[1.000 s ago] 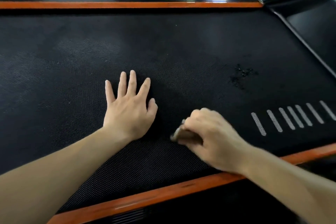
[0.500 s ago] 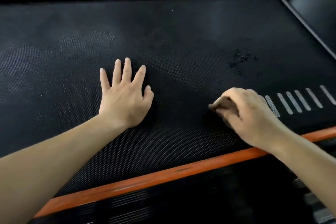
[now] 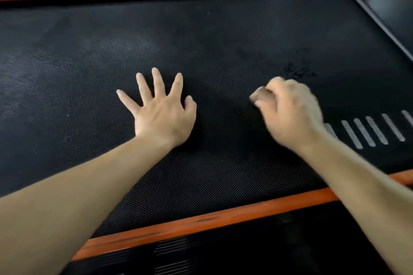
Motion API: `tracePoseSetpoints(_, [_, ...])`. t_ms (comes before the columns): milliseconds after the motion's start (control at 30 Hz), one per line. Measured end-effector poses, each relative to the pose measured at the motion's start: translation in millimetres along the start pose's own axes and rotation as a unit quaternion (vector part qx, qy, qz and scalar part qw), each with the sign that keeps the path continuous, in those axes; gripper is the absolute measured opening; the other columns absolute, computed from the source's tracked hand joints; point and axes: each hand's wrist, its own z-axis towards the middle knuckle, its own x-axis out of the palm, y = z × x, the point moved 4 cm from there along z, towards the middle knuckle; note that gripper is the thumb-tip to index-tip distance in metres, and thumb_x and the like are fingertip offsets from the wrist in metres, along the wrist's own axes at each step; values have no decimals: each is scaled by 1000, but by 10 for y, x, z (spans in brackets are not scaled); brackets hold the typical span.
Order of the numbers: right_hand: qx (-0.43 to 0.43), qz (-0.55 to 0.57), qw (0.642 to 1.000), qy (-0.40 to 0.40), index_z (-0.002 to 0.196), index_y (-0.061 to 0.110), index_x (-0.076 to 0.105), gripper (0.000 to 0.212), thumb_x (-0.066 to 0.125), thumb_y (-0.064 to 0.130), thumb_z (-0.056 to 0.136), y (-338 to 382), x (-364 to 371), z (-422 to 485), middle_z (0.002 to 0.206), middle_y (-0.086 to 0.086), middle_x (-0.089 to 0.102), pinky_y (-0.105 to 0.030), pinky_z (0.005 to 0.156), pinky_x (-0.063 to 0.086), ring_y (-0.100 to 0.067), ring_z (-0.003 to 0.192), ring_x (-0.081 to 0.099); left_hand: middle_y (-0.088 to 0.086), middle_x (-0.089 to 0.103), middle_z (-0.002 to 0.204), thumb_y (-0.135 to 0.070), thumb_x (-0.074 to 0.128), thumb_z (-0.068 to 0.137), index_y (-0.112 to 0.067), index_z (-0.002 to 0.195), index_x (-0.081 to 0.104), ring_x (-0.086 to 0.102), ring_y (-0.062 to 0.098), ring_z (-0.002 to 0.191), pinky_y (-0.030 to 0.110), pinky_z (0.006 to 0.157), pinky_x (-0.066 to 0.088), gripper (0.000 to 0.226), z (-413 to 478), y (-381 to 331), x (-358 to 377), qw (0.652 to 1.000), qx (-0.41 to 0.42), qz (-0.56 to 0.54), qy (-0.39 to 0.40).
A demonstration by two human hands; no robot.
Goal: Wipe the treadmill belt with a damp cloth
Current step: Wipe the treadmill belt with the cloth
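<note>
Both arms are bare all the way from wrist to the edge of sight, the left forearm (image 3: pixel 78 185) and the right forearm (image 3: pixel 362 181) alike smooth and unmarked. The left hand (image 3: pixel 164 116) has short, neatly trimmed nails. The right hand (image 3: pixel 292 114) is blurred, its detail unclear.

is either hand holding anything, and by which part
The right hand grips a small bunched cloth, mostly hidden inside its fist; the exact part cannot be told. The left hand rests flat on the belt, holding nothing.
</note>
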Motion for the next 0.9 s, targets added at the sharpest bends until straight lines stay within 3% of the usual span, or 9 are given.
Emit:
tracePoseSetpoints(100, [-155,45,984,69,92,20,61,36,43,51,93,516,149,-412,85,-1,58,-47,73,48,-28,81,56,10,-7,171,-55,18,100,-39,161,8,-17,38,155,74,113,-14,64,7,-20,-12,1000,2,8,-5])
tracePoseSetpoints(167, [-192,36,978,79,89,21,56,31,46,49,94,468,140,-319,82,-1,55,-47,72,49,-28,79,55,10,-5,171,-55,18,99,-39,160,9,-15,38,155,74,113,-13,64,8,-16,-14,1000,0,11,-7])
tracePoseSetpoints(233, [-126,6,992,16,90,21,55,29,47,47,98,256,114,107,84,-6,57,-47,75,49,-35,83,58,10,-5,171,-56,18,99,-39,160,10,-14,37,155,74,114,-12,64,12,-17,-21,1000,-2,13,-7])
tracePoseSetpoints(333, [49,-9,998,-30,102,21,53,20,47,40,101,6,101,615,100,-13,60,-46,84,43,-40,99,57,10,-4,171,-56,20,100,-39,160,12,-14,37,155,74,114,-12,63,-2,-18,-19,1000,-4,7,-10])
tracePoseSetpoints(500, [-145,71,986,32,87,25,53,18,62,39,94,621,278,197,80,-5,57,-43,70,46,-34,78,57,10,-2,171,-55,24,99,-38,159,15,-14,35,155,74,114,-11,63,-6,-13,-39,1000,-1,-6,-18])
tracePoseSetpoints(600, [-109,29,994,3,94,21,58,18,58,39,95,464,225,563,90,-11,62,-46,77,50,-38,87,60,11,-3,171,-53,23,100,-37,160,14,-14,35,155,74,114,-12,63,-20,-2,-48,1000,3,0,-12])
tracePoseSetpoints(700, [44,10,999,-22,105,18,52,21,50,38,100,186,128,1022,104,-14,62,-48,85,49,-37,100,59,12,-5,171,-52,21,101,-36,161,12,-16,36,155,73,115,-12,63,-19,-40,-35,1000,10,-4,-2])
tracePoseSetpoints(733, [53,14,998,-31,103,18,50,19,50,37,100,220,157,1024,102,-12,61,-48,84,48,-36,98,59,12,-5,170,-51,20,101,-36,161,11,-17,36,155,73,115,-12,63,-25,-49,-35,1000,15,-3,2])
tracePoseSetpoints(900, [-129,39,991,8,85,27,39,24,59,34,96,692,360,679,80,-1,53,-36,70,34,-31,80,58,16,-10,169,-50,11,98,-32,161,4,-19,39,154,73,115,-12,66,-3,-42,-19,1000,30,5,7])
